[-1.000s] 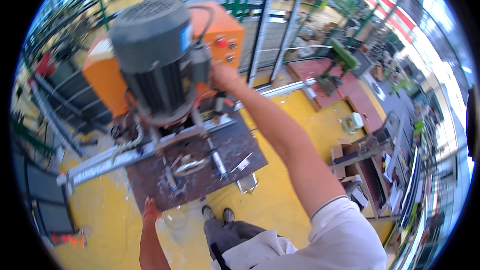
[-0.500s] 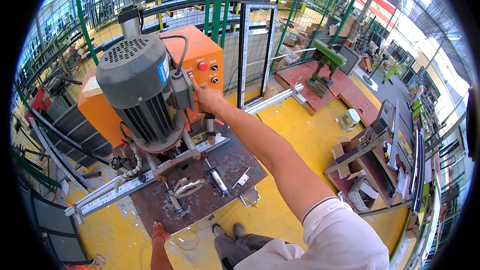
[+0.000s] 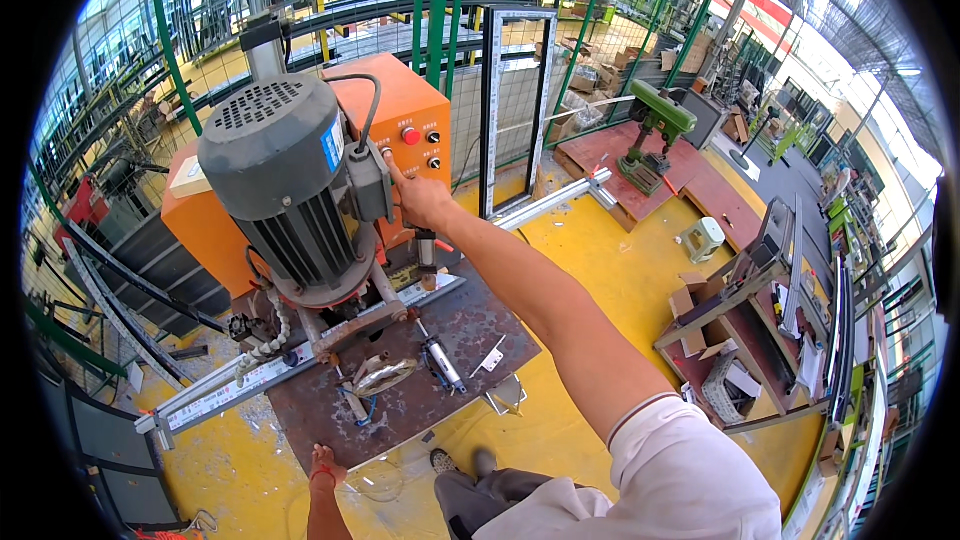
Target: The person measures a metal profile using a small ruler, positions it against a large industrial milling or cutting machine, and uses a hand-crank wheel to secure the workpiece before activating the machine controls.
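Right hand (image 3: 426, 202): index finger out, tip at front of orange control box (image 3: 437, 112), other fingers loosely curled, nothing held. Box just beyond that hand; red button (image 3: 411, 137) just right of its fingertip, grey motor (image 3: 270, 155) to its left. Left hand (image 3: 325, 462) at brown table's (image 3: 490, 310) near corner, grip unclear.

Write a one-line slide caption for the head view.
Right hand at the orange control box beside a grey electric motor, left hand at the near edge of the brown worktable.
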Available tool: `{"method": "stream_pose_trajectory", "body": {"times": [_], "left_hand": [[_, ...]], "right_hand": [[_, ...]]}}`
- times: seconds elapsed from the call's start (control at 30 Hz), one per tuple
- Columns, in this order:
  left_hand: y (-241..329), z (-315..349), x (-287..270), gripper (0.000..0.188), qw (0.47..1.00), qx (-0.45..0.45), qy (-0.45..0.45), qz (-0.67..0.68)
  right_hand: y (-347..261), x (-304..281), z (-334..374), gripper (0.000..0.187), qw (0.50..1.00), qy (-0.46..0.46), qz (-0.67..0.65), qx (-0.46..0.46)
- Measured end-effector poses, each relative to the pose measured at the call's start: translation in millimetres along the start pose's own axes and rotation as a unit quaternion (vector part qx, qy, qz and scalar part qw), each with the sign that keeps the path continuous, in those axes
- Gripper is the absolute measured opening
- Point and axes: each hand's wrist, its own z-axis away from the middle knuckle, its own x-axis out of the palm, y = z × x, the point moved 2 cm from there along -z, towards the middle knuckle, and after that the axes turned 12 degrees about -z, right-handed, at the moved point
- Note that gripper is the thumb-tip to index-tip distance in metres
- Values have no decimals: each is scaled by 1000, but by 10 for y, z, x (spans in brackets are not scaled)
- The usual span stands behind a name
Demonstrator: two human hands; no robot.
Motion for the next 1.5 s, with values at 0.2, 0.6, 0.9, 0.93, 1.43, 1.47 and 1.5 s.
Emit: {"method": "stream_pose_trajectory", "body": {"times": [0.2, 0.6, 0.9, 0.93, 1.43, 1.47, 1.5], "left_hand": [[5, 63, -52, 93, 1000, -7, 3, 23], [-52, -29, 44, 93, 1000, -5, 10, 28], [-71, -84, 76, 93, 1000, 0, 5, 3], [-70, -80, 71, 92, 1000, -1, 6, 1], [22, 80, -51, 92, 999, -9, 17, 43], [45, 86, -51, 92, 999, -6, 17, 48], [74, 86, -52, 92, 999, -5, 14, 42]], "right_hand": [[-23, -18, -5, 109, 1000, -2, -3, 7], [-23, 7, -19, 105, 1000, -6, -7, 13], [-6, 11, -18, 106, 1000, -2, -8, 4], [-11, 8, -15, 106, 1000, -1, -10, 2], [-28, -18, 23, 108, 1000, 4, -8, 7], [-9, -10, 27, 107, 1000, 0, -6, 9], [13, -3, 32, 107, 1000, -2, -4, 12]]}}
